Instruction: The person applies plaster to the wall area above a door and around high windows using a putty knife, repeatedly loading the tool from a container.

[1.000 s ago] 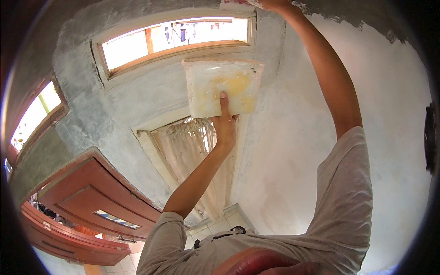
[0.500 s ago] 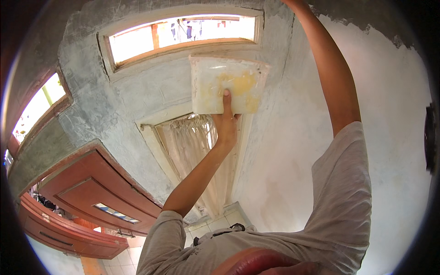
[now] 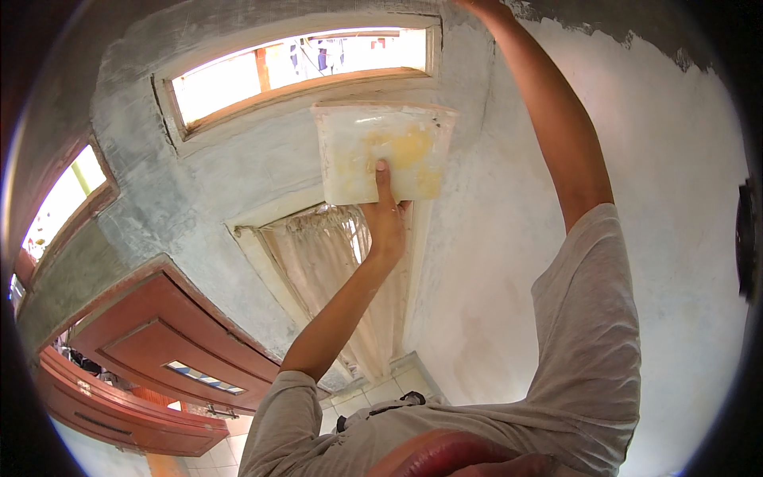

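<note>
Gripping a pale tub (image 3: 359,141), thumb (image 3: 382,181) up its near side, the left hand (image 3: 386,226) held it below the long window (image 3: 306,60). The right hand (image 3: 486,7), apart, was raised beyond the window's right end, cropped, its grip impossible to tell. Right of the window, pale coating (image 3: 660,135) covered most of the wall (image 3: 683,222); a dark, ragged-edged strip (image 3: 656,28) above seemed uncoated.

Place: we take it for a room in a home | Walls: patchy grey plaster (image 3: 187,215) beside a whiter coated wall (image 3: 501,254) (ragged upper edge and all) | Fittings: 2 high windows (image 3: 306,67), a pale gathered curtain (image 3: 322,246) over a lower window (image 3: 273,273), a red-brown panelled door (image 3: 191,342) | Floor: we see light square tiles (image 3: 383,391)
</note>
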Available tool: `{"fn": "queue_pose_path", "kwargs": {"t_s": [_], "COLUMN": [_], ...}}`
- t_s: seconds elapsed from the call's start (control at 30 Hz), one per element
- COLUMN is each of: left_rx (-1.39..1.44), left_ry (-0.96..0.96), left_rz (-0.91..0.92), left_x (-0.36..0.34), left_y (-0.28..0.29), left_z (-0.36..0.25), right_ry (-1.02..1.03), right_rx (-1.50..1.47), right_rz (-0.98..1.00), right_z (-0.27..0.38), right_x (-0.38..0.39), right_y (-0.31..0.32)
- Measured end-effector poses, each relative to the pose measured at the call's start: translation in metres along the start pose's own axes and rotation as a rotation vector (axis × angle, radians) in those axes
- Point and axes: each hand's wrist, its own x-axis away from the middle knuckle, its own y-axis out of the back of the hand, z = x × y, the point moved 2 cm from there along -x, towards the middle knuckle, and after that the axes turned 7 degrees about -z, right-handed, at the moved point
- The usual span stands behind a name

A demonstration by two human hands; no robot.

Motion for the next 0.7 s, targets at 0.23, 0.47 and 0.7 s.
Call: {"fn": "queue_pose_path", "kwargs": {"t_s": [0.23, 0.47, 0.7], "left_rx": [-0.031, -0.044, -0.059], "left_ry": [-0.079, -0.072, -0.065], "left_rz": [-0.069, -0.070, -0.077], "left_x": [-0.007, -0.009, -0.001], "left_y": [0.029, 0.025, 0.034], "left_z": [-0.013, -0.006, -0.016], "right_ry": [0.367, 0.173, 0.017], "right_rx": [0.179, -0.139, -0.235], "right_rz": [-0.168, -0.020, -0.093], "right_z": [0.052, 0.071, 0.107], "right_x": [0.043, 0.042, 0.031], "right_y": [0.019, 0.003, 0.050]}}
